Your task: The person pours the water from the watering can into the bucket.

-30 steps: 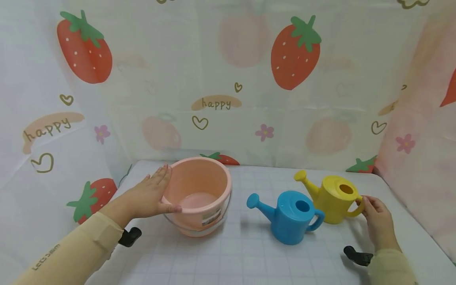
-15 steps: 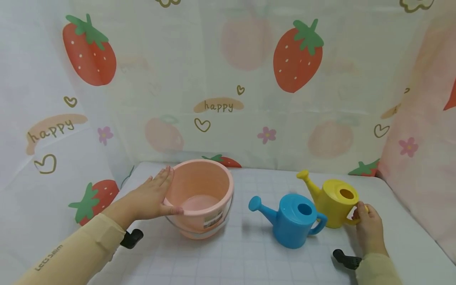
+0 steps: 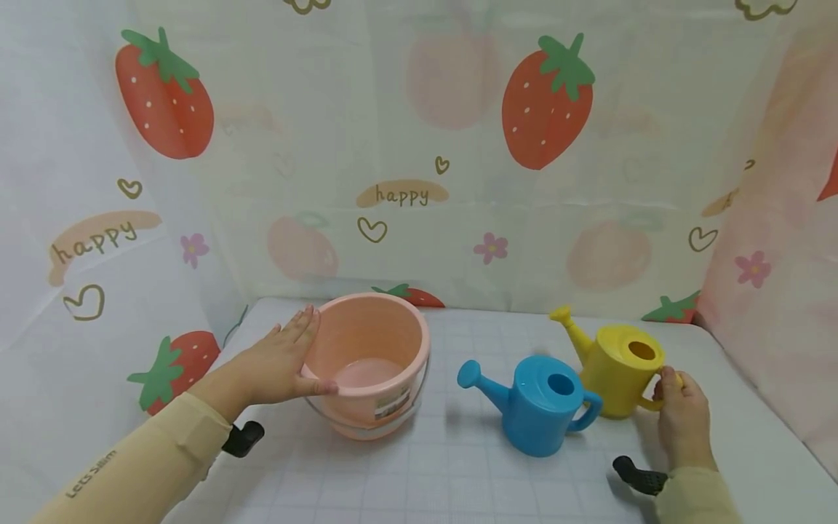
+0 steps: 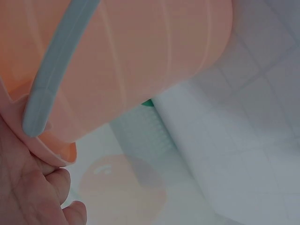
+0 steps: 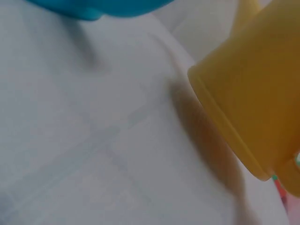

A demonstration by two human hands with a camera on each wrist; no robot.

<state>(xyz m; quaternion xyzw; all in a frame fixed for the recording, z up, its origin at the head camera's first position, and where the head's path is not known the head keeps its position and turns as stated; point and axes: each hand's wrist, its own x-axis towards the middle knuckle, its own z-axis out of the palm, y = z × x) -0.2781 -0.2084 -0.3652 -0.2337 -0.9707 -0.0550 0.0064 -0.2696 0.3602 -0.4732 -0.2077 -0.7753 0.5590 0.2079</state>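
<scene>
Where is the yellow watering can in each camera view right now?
Head: the yellow can stands right of centre on the table, its handle gripped by the right hand.
Left wrist: not in it; only the pink bucket shows.
Right wrist: the yellow can fills the right side, tilted.
Shared landmark: the blue can, beside it in the head view, at the top edge in the right wrist view.

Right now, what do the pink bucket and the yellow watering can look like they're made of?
Pink bucket: likely thin plastic, smooth and slightly glossy, with a moulded rolled rim and a grey handle. Yellow watering can: probably moulded plastic, one even colour, soft sheen, spout and handle formed in one piece.
</scene>
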